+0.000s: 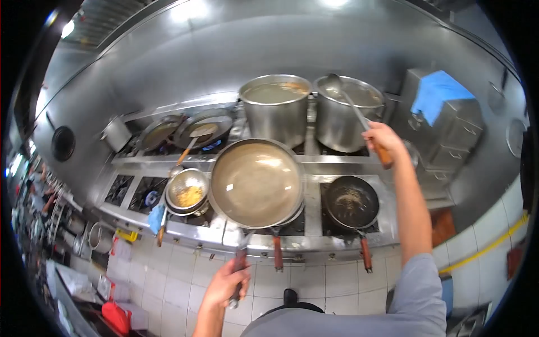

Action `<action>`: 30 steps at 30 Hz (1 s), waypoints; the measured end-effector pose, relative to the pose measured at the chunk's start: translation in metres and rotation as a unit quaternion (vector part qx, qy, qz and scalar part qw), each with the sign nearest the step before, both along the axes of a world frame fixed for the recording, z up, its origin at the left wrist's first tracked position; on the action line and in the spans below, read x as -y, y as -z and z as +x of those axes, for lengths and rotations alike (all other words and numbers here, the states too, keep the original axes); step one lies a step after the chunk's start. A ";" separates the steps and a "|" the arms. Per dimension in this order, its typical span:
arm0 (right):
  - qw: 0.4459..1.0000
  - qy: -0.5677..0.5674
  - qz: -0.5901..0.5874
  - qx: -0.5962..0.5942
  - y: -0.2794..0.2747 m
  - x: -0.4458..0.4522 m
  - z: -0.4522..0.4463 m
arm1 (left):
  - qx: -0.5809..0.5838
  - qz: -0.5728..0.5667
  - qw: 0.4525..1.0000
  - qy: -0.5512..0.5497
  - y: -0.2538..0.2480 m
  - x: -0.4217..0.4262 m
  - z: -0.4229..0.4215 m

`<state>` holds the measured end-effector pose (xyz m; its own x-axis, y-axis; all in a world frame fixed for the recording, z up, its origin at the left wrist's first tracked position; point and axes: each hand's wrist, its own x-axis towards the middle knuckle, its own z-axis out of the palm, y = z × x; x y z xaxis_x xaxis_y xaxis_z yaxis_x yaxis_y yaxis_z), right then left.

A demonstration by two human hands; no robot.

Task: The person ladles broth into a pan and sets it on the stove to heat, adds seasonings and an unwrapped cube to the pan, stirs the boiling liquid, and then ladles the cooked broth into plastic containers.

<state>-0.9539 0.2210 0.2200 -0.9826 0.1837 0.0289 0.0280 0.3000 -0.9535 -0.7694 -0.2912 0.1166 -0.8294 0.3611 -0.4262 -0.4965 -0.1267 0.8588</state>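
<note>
My left hand (225, 283) is wrapped round the dark handle of a large frying pan (258, 182), which is tilted so its pale, shiny inside faces me. Behind it, a second pan's red-brown handle (278, 254) sticks out over the stove edge. In my right hand (383, 140) is a long ladle (352, 106) with a wooden grip. The ladle's bowl is at the near left rim of the right stockpot (345, 121); whether it touches the liquid I cannot tell. To the left stands another stockpot (275, 118) of cloudy liquid with orange-brown bits floating in it.
A black frying pan (352, 203) rests on the right front burner. Left of the large pan, a strainer (187, 188) with yellow food sits over a bowl. Two dark woks (203, 128) are on the back left burners. A blue cloth (438, 92) drapes over a steel cabinet (457, 126).
</note>
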 end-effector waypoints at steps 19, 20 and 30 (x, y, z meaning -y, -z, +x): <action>0.982 0.142 0.116 0.039 -0.021 -0.031 -0.061 | 0.003 0.035 0.975 0.218 0.002 -0.116 -0.170; 0.987 0.122 0.094 0.053 -0.019 -0.034 -0.067 | 0.002 0.035 0.975 0.221 0.002 -0.122 -0.175; 0.879 0.031 -0.475 0.019 -0.030 -0.025 -0.091 | 0.046 0.113 0.964 0.235 -0.007 -0.176 -0.217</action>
<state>-1.0448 0.2457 0.2501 -0.9667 0.1606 -0.1991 0.0535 -0.6342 -0.7713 -0.9863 -0.1148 0.1233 -0.5137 0.7803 -0.3567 -0.6184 -0.0485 0.7844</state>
